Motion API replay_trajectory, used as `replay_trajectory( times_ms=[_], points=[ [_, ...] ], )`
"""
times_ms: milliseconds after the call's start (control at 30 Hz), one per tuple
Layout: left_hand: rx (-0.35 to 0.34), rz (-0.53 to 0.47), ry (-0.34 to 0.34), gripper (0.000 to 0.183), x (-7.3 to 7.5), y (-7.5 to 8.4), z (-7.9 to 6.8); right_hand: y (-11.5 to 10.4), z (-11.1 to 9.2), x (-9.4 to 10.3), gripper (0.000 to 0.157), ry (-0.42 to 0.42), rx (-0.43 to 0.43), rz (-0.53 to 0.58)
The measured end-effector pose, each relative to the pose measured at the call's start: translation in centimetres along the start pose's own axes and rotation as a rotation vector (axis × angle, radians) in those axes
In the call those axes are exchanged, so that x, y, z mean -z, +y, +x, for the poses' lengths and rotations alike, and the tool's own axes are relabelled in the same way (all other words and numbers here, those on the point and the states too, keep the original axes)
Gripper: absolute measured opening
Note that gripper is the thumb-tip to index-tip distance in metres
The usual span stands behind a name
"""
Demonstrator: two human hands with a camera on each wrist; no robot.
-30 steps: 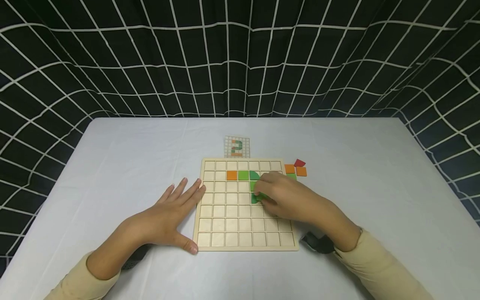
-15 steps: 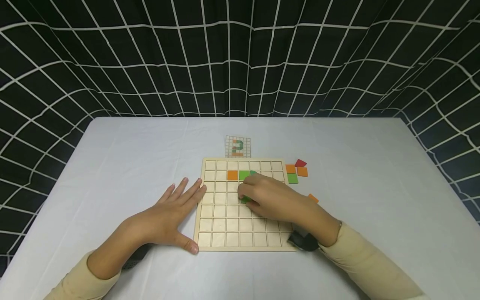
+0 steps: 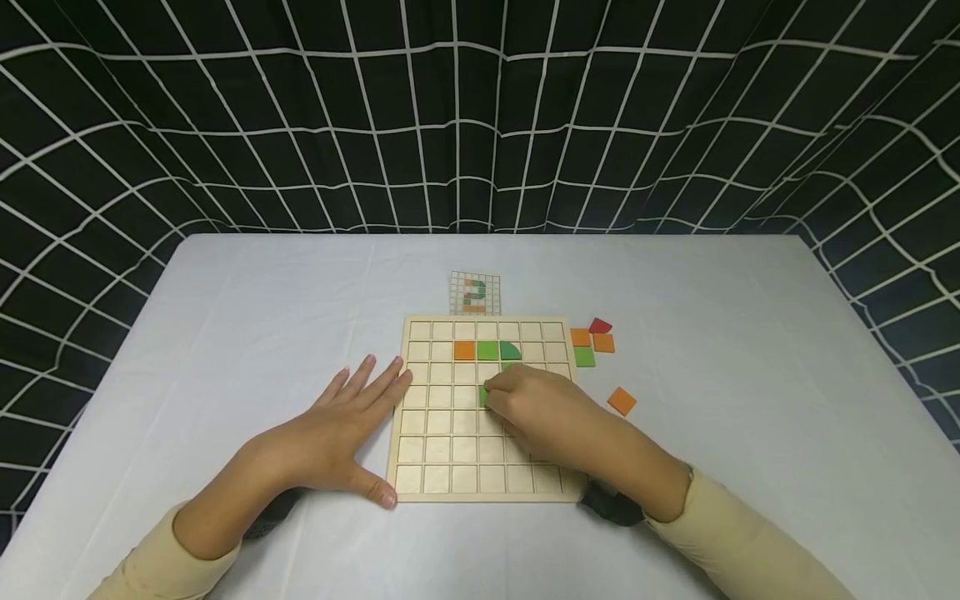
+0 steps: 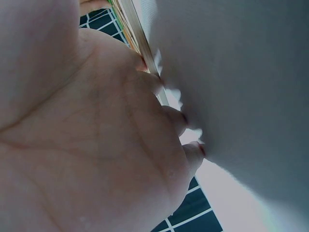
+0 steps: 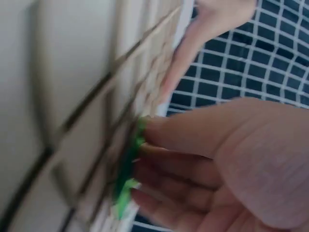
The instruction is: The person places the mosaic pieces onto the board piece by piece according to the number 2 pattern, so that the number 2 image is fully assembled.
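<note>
Left hand spread, right hand pinches a green tile, seemingly seating it on a board midway between the side edges of the counter, release likely next.

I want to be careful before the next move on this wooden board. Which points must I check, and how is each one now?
1. Left hand at the board's left edge: ok.
2. Pattern card not covered by a hand: ok.
3. Right hand clear of the fourth-row green square: not ok, touching it.
4. That square fully flat: cannot tell, mostly hidden.
5. Red piece in sight: ok.
</note>
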State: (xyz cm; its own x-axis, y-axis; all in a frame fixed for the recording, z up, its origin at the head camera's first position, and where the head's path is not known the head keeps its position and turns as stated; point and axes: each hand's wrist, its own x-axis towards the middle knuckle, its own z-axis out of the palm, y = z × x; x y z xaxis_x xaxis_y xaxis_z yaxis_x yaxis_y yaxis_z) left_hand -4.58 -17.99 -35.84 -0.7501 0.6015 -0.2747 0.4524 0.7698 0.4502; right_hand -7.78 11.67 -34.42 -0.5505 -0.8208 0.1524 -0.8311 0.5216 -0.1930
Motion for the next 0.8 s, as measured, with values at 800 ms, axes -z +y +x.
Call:
replay_trajectory(
  times_ms=[800],
  points=[
    [-0.003,-0.009,0.006,0.139,0.1,0.1,0.0,3.5,-2.3,5.1,0.009,-0.184,-0.276,0.087]
  ],
)
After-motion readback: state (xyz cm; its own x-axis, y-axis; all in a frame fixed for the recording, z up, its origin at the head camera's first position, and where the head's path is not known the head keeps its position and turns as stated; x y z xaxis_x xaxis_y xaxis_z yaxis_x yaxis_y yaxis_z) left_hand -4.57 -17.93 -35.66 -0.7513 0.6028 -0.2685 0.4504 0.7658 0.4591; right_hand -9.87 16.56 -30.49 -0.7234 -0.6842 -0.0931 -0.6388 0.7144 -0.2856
